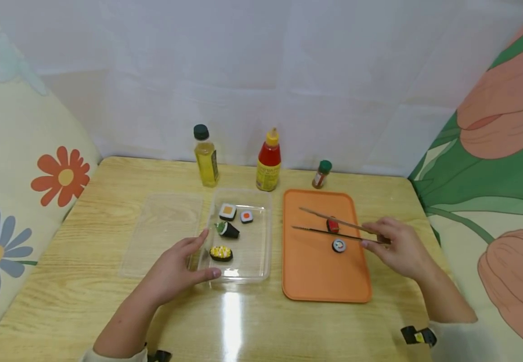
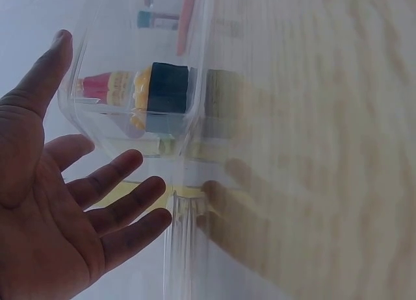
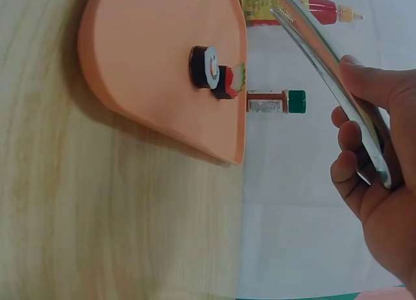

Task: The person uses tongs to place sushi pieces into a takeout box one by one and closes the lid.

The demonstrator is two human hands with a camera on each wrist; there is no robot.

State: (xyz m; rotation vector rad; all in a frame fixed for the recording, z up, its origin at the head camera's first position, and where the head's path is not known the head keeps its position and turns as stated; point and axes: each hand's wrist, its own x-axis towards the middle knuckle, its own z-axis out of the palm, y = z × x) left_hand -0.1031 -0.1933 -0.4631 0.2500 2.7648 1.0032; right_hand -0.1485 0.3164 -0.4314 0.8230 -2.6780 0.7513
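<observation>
In the head view my left hand (image 1: 175, 271) spreads its fingers at the left side of a clear plastic container (image 1: 268, 241). Inside lie toy sushi: a roll with an orange centre (image 1: 227, 211), a smaller roll (image 1: 246, 216), a hand roll (image 1: 229, 230) and a yellow-topped piece (image 1: 221, 253). My right hand (image 1: 399, 246) holds metal tongs (image 1: 315, 213) whose arms stand apart above an orange tray (image 1: 320, 276). On the tray are a red-topped sushi piece (image 1: 332, 224), between the tong arms in this view, and a white-faced roll (image 3: 207, 67).
A clear lid (image 1: 166, 216) lies left of the container. Along the back stand an oil bottle (image 1: 207, 163), a red sauce bottle (image 1: 268, 163) and a small green-capped spice jar (image 1: 321, 175). White cloth (image 1: 243, 75) hangs behind the table.
</observation>
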